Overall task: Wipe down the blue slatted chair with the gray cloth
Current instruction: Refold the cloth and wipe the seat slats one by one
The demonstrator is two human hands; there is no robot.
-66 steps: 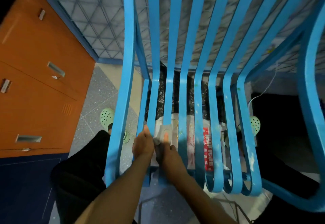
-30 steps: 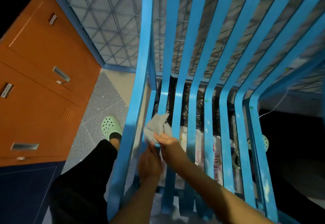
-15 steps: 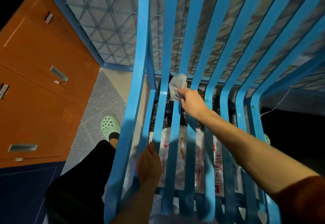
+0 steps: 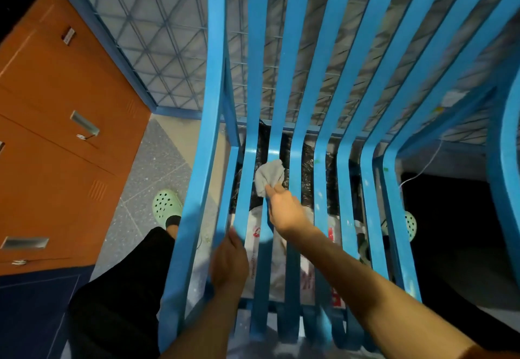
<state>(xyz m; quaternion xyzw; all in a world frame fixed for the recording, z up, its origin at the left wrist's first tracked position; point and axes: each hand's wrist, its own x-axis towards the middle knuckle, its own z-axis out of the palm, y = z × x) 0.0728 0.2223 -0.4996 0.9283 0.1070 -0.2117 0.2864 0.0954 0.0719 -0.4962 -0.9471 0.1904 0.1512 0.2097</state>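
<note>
The blue slatted chair fills the middle and right of the head view, its slats running from the top down to a curled front edge near me. My right hand pinches the crumpled gray cloth against a slat left of center, where seat and back meet. My left hand grips a slat lower down on the chair's left side, near the front edge. Small pale paint specks dot the slats to the right.
An orange cabinet with metal handles stands at left. A wire mesh panel rises behind the chair. Under the seat lie a black bag and a white printed bag. My green clog rests on the speckled floor.
My right hand has drawn the cloth back down the slat toward me, from higher near the seat's back. My left hand keeps its hold on the left slat.
</note>
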